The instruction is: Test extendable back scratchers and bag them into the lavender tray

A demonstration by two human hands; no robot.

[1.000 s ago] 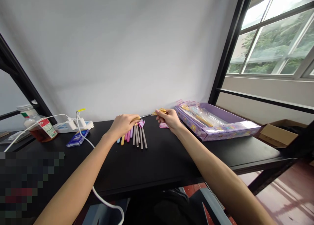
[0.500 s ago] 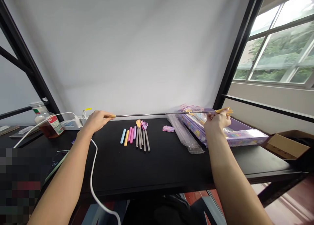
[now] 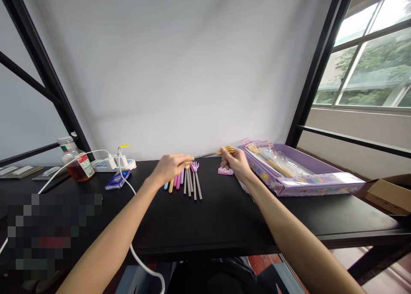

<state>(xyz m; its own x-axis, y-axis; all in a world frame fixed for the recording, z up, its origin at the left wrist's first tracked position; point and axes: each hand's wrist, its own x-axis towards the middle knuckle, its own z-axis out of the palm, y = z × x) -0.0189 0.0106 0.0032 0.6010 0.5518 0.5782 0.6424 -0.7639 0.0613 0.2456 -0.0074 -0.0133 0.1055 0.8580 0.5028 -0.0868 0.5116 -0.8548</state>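
Observation:
My left hand (image 3: 171, 169) is closed round the yellow handle end of a telescopic back scratcher (image 3: 205, 155). At its other end, my right hand (image 3: 235, 162) grips near the yellow claw-shaped head. The thin metal rod shows between the two hands, above the desk. Below it lie several back-scratcher heads on metal tubes (image 3: 196, 180), with pink and yellow claws. To their left are several loose coloured handles (image 3: 175, 182), partly hidden under my left hand. A small pink card (image 3: 225, 171) lies beneath my right hand.
A purple box (image 3: 295, 157) with packaged back scratchers stands at the right, beside a cardboard box (image 3: 388, 195). At the left are a bottle (image 3: 77, 161), a power strip (image 3: 104, 164) and a blue packet (image 3: 118, 179). A white cable (image 3: 131, 242) crosses the desk's front edge.
My hands have come much closer together, and the back scratcher's rod has shortened between them. The left hand moved right, the right hand moved left. The view has shifted slightly.

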